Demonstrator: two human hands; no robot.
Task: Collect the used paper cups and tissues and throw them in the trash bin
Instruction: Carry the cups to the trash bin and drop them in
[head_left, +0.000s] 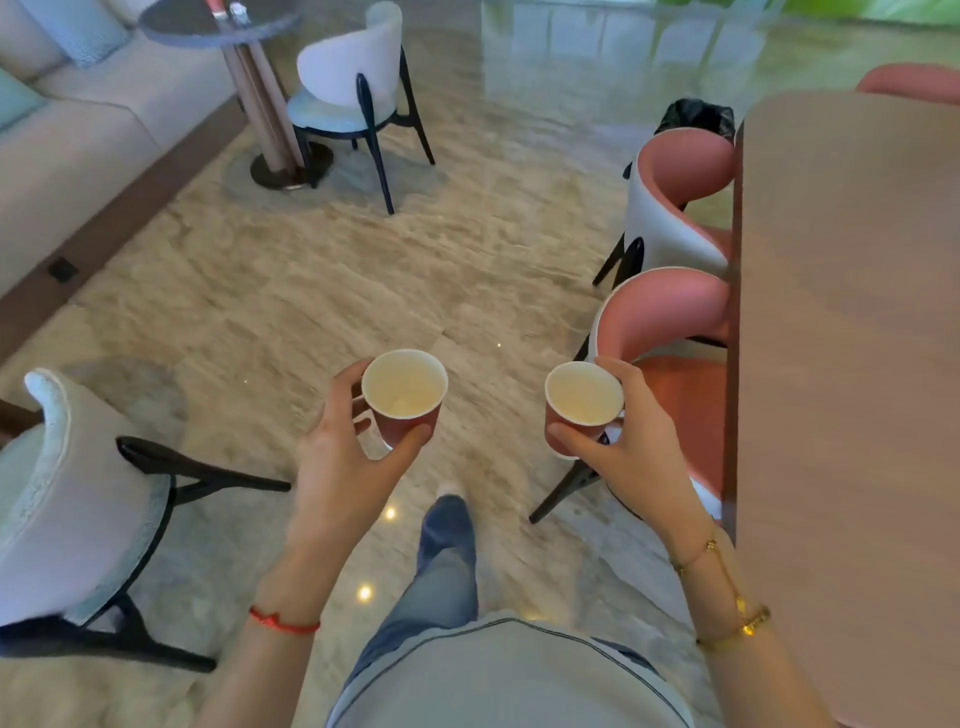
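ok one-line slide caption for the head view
Walking across a marble floor, left hand and right hand each hold a red paper cup, black-lined bin ahead.

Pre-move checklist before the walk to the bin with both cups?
1. Left hand grips its paper cup, upright: ok.
2. Right hand grips the other cup, upright: ok.
3. Cups look empty, nothing to spill: ok, though the bottoms are blurred.
4. Trash bin in sight, black liner showing behind the far pink chair: ok.
5. Floor path between the chairs toward the bin: ok as far as seen; the last stretch behind the pink chairs is hidden, cannot tell.
6. Tissues collected: cannot tell, none visible in either hand or on the long table.
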